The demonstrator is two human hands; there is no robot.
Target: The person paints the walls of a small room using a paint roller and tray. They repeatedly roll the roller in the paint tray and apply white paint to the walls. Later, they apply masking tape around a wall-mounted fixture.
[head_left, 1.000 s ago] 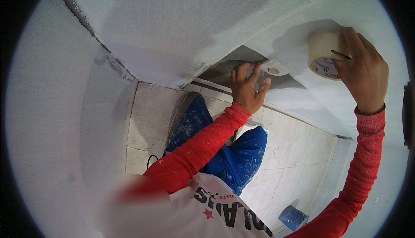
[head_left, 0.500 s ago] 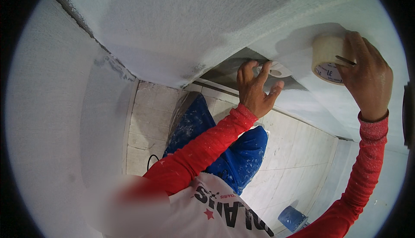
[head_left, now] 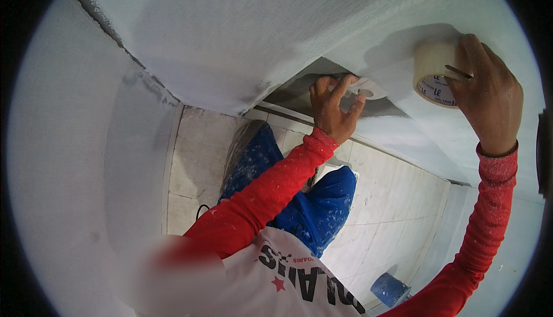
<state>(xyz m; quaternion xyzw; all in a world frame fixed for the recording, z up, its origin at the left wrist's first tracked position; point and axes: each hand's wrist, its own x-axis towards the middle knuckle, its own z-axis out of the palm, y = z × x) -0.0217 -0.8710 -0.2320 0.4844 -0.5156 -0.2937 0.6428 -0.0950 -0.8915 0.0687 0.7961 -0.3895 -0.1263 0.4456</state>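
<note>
My right hand is closed around a wide roll of tape, held up against the pale wall. A thin, dark, pointed piece sticks out from the same fingers across the roll; its kind is unclear. Lower and to the left, my left hand reaches a dark grey patch on the wall. Its fingers are bent but apart. Index finger and thumb lie at the near left rim of a round white fitting with a hole in it, and partly cover it.
Pale walls rise on both sides, with a dark gap along one corner. Below are light floor tiles and my knees in stained blue trousers. A blue bucket stands at lower right; a black cable curves beside my leg.
My left hand has shifted slightly left and up, and its thumb has come nearer the index finger. My right hand with the tape roll has moved up a little.
</note>
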